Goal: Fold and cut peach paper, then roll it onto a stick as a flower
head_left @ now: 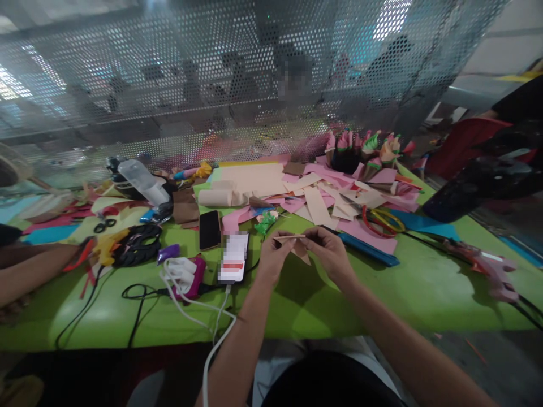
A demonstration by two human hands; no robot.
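Between my two hands, just above the green table, is a small folded piece of peach-coloured paper. My left hand pinches its left end, and my right hand pinches the right end. A flap of the paper hangs down below my fingers. Close to my left hand lie a phone with a lit screen and a small green and pink paper piece. A blue stick-like tool lies beside my right hand.
Scissors with red and yellow handles rest among paper scraps. A pink glue gun lies right, a dark phone left. White cables run from a magenta power strip. Another person's arm reaches in at left. A perforated metal screen stands behind.
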